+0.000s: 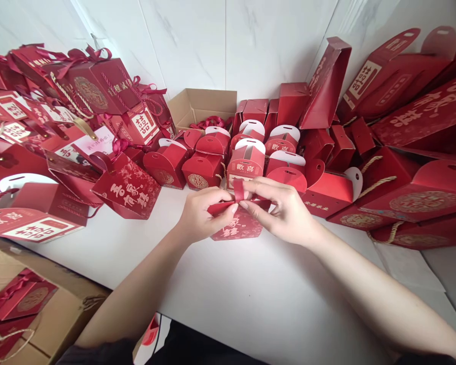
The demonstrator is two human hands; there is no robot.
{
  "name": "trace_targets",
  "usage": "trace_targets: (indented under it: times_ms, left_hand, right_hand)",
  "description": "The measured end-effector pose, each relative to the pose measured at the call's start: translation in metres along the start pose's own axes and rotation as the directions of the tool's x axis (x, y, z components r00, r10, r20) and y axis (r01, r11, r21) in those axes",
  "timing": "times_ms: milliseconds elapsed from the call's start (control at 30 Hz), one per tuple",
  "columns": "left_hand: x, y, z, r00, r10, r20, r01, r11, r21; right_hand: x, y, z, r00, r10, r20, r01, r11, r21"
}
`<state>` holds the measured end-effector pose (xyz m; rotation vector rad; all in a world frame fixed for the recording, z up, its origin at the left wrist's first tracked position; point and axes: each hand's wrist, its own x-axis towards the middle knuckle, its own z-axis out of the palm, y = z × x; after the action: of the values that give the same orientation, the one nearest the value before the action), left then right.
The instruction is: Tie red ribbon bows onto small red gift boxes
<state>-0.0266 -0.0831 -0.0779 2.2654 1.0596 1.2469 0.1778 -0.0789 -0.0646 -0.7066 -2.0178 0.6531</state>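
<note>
A small red gift box with pale lettering stands on the white table between my two hands. From its top rises a dark red strap, shaped like a loop. My left hand is closed on the left part of the box's top edge, thumb in front and fingers behind. With thumb and index finger, my right hand pinches the strap at its base, over the right part of the top. Part of the box top is hidden behind my fingers. Directly behind stands a red box with a white rounded handle.
Several small handled boxes line the table behind my hands. Ribboned boxes are piled at left, larger rope-handled boxes at right. An open cardboard carton stands against the wall. Another carton holds red boxes at lower left.
</note>
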Motion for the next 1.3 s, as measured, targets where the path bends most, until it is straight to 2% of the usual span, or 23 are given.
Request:
trace_targets:
  times_ms: [100, 167, 500, 767, 933, 1300]
  left_hand:
    - [0.0004, -0.0019, -0.0005, 0.999, -0.045, 0.026, 0.046, 0.998, -0.046]
    - [0.0009, -0.0037, -0.0014, 0.996, -0.087, 0.037, 0.089, 0.993, -0.074]
    - [0.0024, -0.006, -0.0035, 0.994, -0.092, 0.055, 0.098, 0.99, -0.102]
    - [0.0015, -0.0058, -0.003, 0.993, -0.101, 0.054, 0.105, 0.99, -0.093]
    - [0.0014, -0.0049, -0.0029, 0.994, -0.096, 0.052, 0.1, 0.991, -0.091]
    - [0.0024, -0.0021, -0.0031, 0.995, -0.083, 0.058, 0.087, 0.993, -0.077]
  right_hand:
    - [0.0009, -0.0007, -0.001, 0.991, 0.132, -0.021, -0.129, 0.984, 0.124]
    - [0.0013, -0.0002, 0.0001, 0.984, 0.171, -0.038, -0.162, 0.97, 0.182]
    - [0.0018, 0.0012, -0.001, 0.993, 0.116, 0.032, -0.119, 0.976, 0.18]
    - [0.0033, 0.0016, -0.0021, 0.989, 0.124, 0.077, -0.138, 0.966, 0.217]
    - [0.0045, 0.0014, -0.0029, 0.981, 0.147, 0.128, -0.18, 0.936, 0.302]
    - [0.0052, 0.0046, -0.0024, 0.98, 0.184, 0.075, -0.199, 0.921, 0.335]
